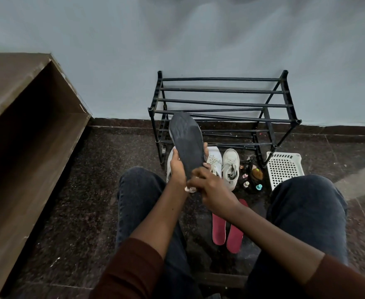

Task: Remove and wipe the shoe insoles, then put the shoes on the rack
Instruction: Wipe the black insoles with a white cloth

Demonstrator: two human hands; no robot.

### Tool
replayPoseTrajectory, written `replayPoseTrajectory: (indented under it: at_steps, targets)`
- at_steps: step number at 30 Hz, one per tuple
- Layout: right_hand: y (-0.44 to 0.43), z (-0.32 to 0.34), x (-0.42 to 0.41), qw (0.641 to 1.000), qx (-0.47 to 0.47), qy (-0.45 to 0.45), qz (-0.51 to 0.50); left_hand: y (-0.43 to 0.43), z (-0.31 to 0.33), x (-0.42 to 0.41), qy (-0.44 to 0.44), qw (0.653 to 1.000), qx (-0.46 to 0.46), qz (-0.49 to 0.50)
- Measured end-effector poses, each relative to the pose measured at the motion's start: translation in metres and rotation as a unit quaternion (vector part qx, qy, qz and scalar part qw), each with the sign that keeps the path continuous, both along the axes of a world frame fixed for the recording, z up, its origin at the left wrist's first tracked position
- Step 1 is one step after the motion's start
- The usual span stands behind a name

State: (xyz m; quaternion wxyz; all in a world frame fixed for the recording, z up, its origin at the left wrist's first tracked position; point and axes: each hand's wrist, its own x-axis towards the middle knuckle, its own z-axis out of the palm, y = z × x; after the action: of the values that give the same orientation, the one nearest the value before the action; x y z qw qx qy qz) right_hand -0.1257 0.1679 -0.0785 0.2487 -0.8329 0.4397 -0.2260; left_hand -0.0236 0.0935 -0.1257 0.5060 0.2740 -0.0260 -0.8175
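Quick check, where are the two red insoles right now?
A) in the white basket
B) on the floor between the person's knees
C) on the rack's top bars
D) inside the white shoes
B: the two red insoles lie side by side on the dark floor between the knees, nearer the camera than the white shoes and rack.

Both forearms reach forward, left hand (178,167) and right hand (209,187) touching (fingers curled).

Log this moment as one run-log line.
step: wiping insole | left hand: holds dark insole | right hand: presses pale wipe at its heel | red insoles: floor | white shoes: floor | rack: no shoes
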Motion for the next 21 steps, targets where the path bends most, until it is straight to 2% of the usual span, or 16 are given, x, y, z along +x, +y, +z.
replayPoseTrajectory:
  at_steps: [2,4,9,15,16,19,21]
  targets:
    - [0.007,-0.001,-0.003,0.998,-0.008,0.029,0.055,-0.003,0.001,-0.001,-0.013,1.0,0.018,0.007]
    - [0.007,-0.001,-0.005,0.997,-0.037,0.03,0.056,-0.008,0.001,-0.002,-0.019,0.999,0.037,0.014]
    - [0.0,0.009,0.002,0.986,-0.045,-0.132,-0.092,-0.013,0.006,0.0,-0.004,0.998,0.04,0.051]
    - [-0.005,0.018,0.012,0.955,-0.026,-0.227,-0.187,-0.012,0.016,0.0,-0.037,0.998,0.045,0.029]
    - [-0.007,0.018,0.013,0.961,-0.038,-0.207,-0.182,-0.012,0.017,-0.001,-0.047,0.998,0.042,0.03]
    - [-0.009,0.012,0.014,0.987,-0.094,-0.068,-0.109,-0.014,0.015,-0.007,-0.105,0.993,0.026,0.04]
    - [-0.009,0.008,0.009,0.991,-0.116,-0.007,-0.061,-0.015,0.016,-0.007,-0.135,0.99,0.033,0.028]
